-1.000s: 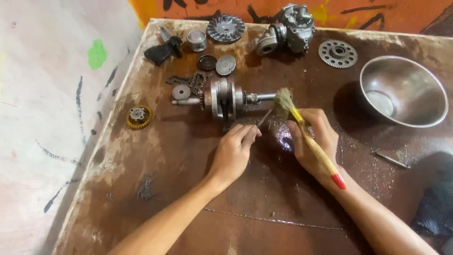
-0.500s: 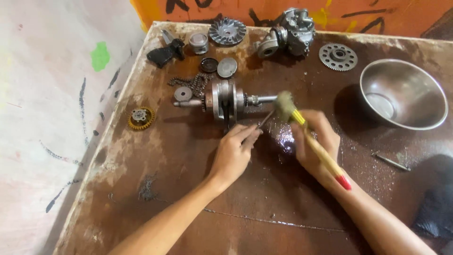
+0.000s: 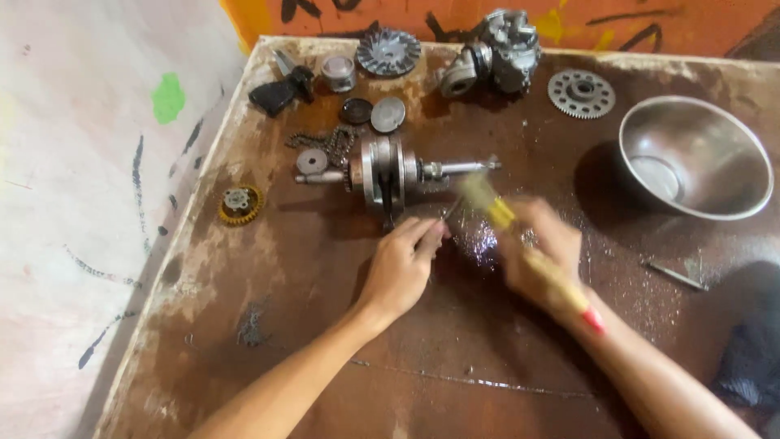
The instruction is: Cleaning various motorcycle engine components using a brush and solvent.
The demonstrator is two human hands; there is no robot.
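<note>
Hands brushing a small part beside a crankshaft on a grimy workbench

The left hand [image 3: 400,268] pinches a thin metal piece [image 3: 452,210] steady against the rusty brown table [image 3: 341,358], near its middle, while the right hand [image 3: 543,252], blurred, is wrapped around a yellow-handled paintbrush [image 3: 520,244]; the steel crankshaft [image 3: 390,172] lies just beyond, a shiny round bowl [image 3: 695,158] toward the right edge

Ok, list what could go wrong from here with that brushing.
The left hand pinches a small part right beside the moving brush in the right hand; the part could slip or get flicked away. The crankshaft lies loose on the table, close to the strokes, and might get knocked and roll. The wet patch could spread grime under both hands.
</note>
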